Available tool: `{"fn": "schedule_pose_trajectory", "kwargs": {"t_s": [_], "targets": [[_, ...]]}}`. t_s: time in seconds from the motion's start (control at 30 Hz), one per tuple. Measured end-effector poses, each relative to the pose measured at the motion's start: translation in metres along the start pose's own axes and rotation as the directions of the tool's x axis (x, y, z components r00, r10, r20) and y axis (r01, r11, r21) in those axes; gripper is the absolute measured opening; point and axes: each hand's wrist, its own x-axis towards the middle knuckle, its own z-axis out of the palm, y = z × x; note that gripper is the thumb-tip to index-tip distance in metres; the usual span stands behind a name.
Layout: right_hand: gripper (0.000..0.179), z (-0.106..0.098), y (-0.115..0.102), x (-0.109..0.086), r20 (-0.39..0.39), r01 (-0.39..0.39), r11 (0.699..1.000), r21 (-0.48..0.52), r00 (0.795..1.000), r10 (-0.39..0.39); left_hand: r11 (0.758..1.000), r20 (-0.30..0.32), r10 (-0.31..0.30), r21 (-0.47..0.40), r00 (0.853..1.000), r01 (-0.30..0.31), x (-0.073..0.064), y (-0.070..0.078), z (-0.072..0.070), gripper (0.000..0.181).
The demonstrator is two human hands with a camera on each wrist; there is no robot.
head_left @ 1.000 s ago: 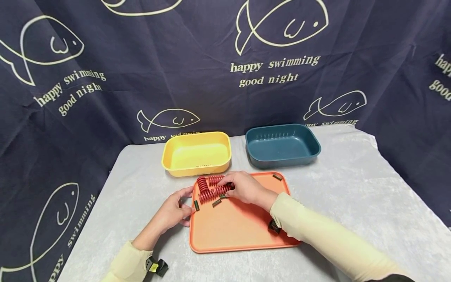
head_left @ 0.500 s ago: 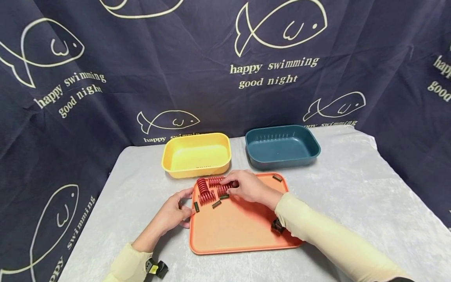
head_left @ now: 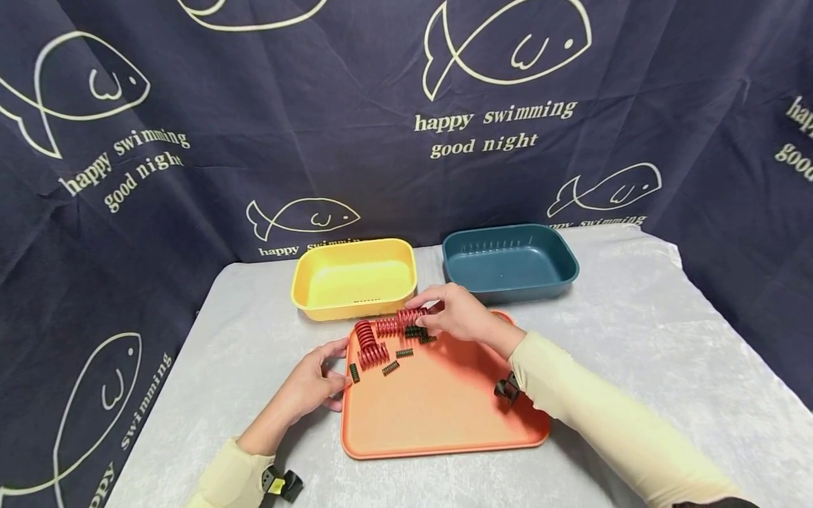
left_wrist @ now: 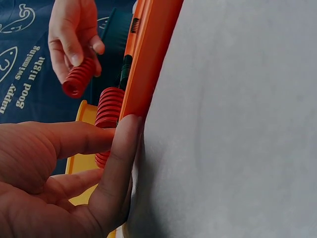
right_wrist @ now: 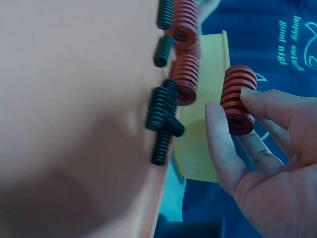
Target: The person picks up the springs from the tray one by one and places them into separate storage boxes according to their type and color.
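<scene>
My right hand (head_left: 464, 314) pinches a red coil spring (head_left: 411, 317) between thumb and fingers, lifted over the far rim of the orange tray (head_left: 444, 416). The right wrist view shows that red spring (right_wrist: 239, 96) tilted and clear of the others. My left hand (head_left: 314, 377) holds the tray's left edge, thumb and fingers at the rim. Just inside this corner lie a red spring (head_left: 365, 334), another red spring (head_left: 372, 355) and a third red spring (head_left: 389, 327). Small dark green springs (head_left: 404, 353) are scattered beside them, several bunched in a dark pile (right_wrist: 166, 116) near the right hand.
Behind the tray stand a yellow bin (head_left: 352, 307) on the left and a dark teal bin (head_left: 527, 288) on the right. A grey cloth (head_left: 660, 367) covers the table. A dark blue curtain (head_left: 381, 162) with fish drawings hangs close behind the bins.
My right hand has lifted a red spring off the tray, moving up and away toward the bins. The dark green springs beneath are now uncovered. My left hand has stayed at the tray edge.
</scene>
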Motion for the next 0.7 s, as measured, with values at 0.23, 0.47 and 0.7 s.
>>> {"fn": "schedule_pose_trajectory", "kwargs": {"t_s": [0.23, 0.47, 0.7], "targets": [[0.031, -0.015, -0.010, 0.012, -0.023, -0.054, 0.997, 0.063, 0.998, 0.056, 1.000, 0.001, -0.005, 0.003, 1.000, 0.005, 0.001, 0.001, 0.001, 0.075], [0.033, -0.022, -0.018, 0.032, -0.067, -0.095, 0.989, 0.110, 0.992, 0.103, 1.000, -0.008, -0.012, -0.001, 1.000, 0.012, 0.000, 0.001, 0.000, 0.077], [0.034, -0.022, -0.024, 0.051, -0.114, -0.127, 0.975, 0.183, 0.982, 0.150, 1.000, -0.001, -0.008, -0.002, 1.000, 0.008, -0.001, 0.002, 0.000, 0.076]]}}
